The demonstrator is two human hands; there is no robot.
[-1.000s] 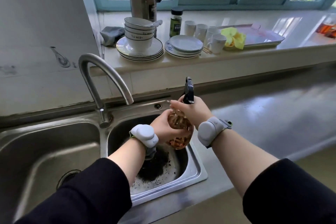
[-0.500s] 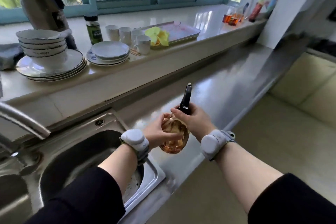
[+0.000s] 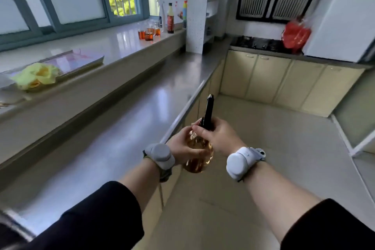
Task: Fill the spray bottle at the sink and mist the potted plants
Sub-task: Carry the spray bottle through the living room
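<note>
**Spray bottle held at the desk's edge**

Head view: the amber spray bottle (image 3: 197, 154) is held at centre, just beside the desk's (image 3: 113, 128) front edge. Its round body is gripped by the left hand (image 3: 181, 148), fingers (image 3: 193, 151) curled round it. Its black neck is grasped by the right hand (image 3: 220, 138). At 10 o'clock, a tray (image 3: 85, 60) bearing a yellow cloth (image 3: 36, 75) is seen on the window ledge (image 3: 113, 43). Toward 12 o'clock, glass jars (image 3: 148, 31) holding amber liquid are seen. The bottle's fill cannot be told.

Forearms extended, left hand (image 3: 183, 145) and right hand (image 3: 219, 138) both grip the spray bottle (image 3: 199, 159).
</note>
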